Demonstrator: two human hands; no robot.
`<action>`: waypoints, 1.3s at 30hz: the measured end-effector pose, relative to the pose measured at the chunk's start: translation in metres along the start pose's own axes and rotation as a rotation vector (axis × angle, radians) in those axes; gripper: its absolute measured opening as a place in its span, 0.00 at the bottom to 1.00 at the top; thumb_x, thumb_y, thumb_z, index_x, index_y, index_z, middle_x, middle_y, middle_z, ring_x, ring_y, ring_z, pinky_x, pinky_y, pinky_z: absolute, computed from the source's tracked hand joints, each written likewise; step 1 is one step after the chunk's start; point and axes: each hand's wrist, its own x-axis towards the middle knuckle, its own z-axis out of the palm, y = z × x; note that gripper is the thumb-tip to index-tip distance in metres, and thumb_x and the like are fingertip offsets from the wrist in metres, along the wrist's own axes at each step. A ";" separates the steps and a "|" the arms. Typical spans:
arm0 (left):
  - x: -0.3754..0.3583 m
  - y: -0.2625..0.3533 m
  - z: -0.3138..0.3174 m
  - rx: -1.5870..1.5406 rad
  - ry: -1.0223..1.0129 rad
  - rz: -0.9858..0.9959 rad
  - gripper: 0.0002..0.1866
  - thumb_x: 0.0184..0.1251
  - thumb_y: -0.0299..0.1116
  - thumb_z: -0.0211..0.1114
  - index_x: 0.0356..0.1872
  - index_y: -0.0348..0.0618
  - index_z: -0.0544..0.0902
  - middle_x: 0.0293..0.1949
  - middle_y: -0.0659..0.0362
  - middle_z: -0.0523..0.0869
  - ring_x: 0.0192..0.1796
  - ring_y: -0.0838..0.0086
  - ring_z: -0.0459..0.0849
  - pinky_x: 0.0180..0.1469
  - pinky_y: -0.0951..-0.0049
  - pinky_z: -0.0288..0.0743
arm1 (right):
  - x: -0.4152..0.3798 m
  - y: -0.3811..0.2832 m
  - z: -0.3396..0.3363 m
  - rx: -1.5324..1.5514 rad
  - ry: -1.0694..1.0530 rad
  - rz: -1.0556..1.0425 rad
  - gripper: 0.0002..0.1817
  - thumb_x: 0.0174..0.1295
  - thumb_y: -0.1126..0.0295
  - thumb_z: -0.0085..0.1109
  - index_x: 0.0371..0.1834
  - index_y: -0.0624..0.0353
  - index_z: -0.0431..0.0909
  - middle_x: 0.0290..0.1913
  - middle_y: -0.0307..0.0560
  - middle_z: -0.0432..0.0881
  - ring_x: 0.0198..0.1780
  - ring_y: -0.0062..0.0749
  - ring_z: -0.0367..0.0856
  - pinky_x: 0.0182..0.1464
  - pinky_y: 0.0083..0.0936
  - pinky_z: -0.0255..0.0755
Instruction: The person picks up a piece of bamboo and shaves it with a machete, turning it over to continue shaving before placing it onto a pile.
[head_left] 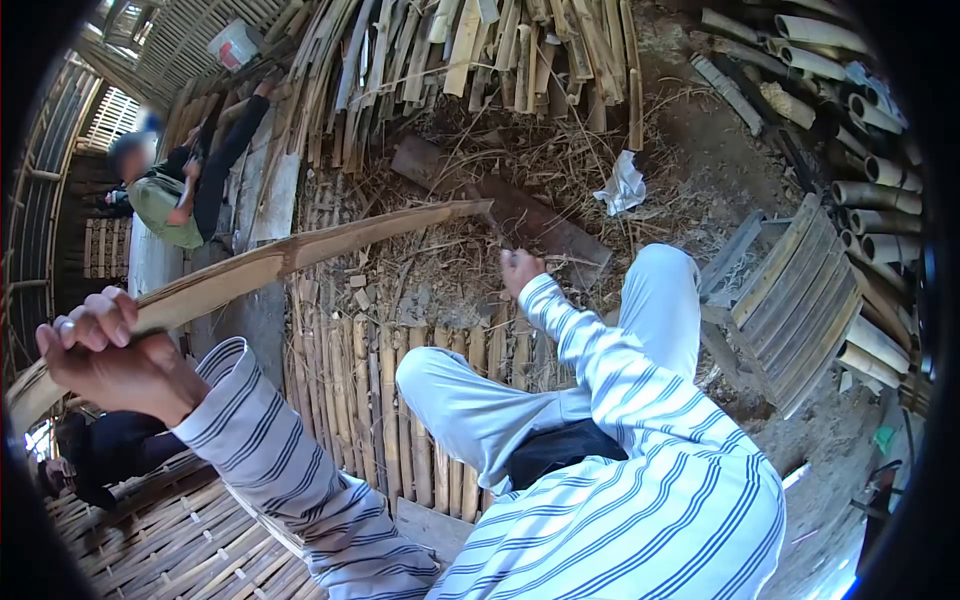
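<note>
Strip: your left hand (pixel 100 345) is clenched around a long split bamboo strip (pixel 300 255), its long axis rising left to right, tip pointing at the wooden block (pixel 520 215).
Right hand (pixel 522 270): near the block; grip unclear.
Floor: bamboo slats (pixel 380 410), straw litter.
Surroundings: stacked bamboo poles (pixel 870 190); a seated person (pixel 175 190) at left.

Blue-striped white sleeves (pixel 620 400), tan bamboo strip (pixel 300 255)

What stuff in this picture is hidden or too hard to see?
- Right hand, head view: turned away, so what it holds is hidden.
- Bamboo strip, head view: its near end runs behind the left hand into the dark lens rim.
- Seated person, head view: face blurred.
- Bamboo poles, head view: cut off by the right edge.
</note>
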 end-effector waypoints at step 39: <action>-0.246 -0.098 -0.042 -0.316 0.120 -0.158 0.32 0.66 0.49 0.60 0.65 0.44 0.64 0.71 0.51 0.59 0.73 0.55 0.56 0.73 0.47 0.50 | -0.029 -0.289 -0.124 1.227 -0.163 -0.284 0.16 0.47 0.71 0.73 0.35 0.69 0.79 0.30 0.51 0.85 0.30 0.32 0.85 0.35 0.26 0.81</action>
